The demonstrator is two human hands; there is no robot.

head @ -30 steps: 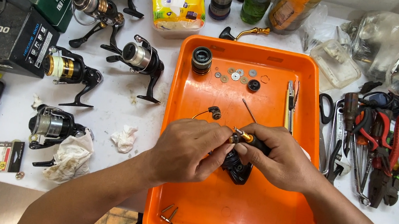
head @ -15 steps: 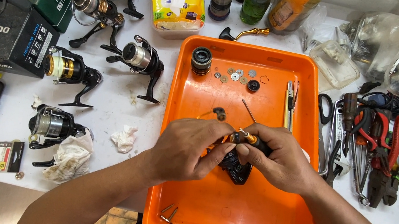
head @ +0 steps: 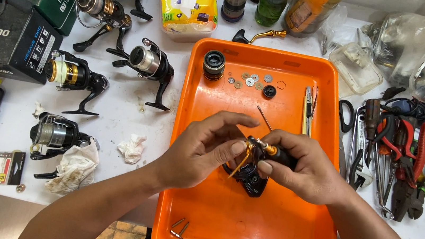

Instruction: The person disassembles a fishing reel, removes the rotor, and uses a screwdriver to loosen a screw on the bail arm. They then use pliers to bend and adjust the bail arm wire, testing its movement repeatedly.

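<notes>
Over the orange tray (head: 200, 225) both my hands hold a black fishing reel body (head: 252, 180) with gold parts. My right hand (head: 306, 165) grips the reel body from the right, thumb and forefinger around a gold fitting. My left hand (head: 201, 147) pinches a thin gold bail wire (head: 241, 163) at the reel's left side with thumb and fingertips. In the tray's far part lie a black spool (head: 213, 64), several small washers (head: 251, 79), a black knob (head: 269, 91) and a thin pin (head: 264, 118). Two screws (head: 178, 227) lie near the tray's front edge.
Several spinning reels (head: 147, 64) and crumpled tissues (head: 132, 147) lie on the white table left of the tray, beside dark boxes (head: 11, 40). Pliers, scissors and wrenches (head: 400, 157) are heaped on the right. Bottles (head: 271, 1), a yellow packet (head: 186, 1) and a plastic bag (head: 418, 49) line the back.
My left hand's fingers have shifted on the reel and now pinch the gold wire, which has swung down to the left. The right hand keeps its grip.
</notes>
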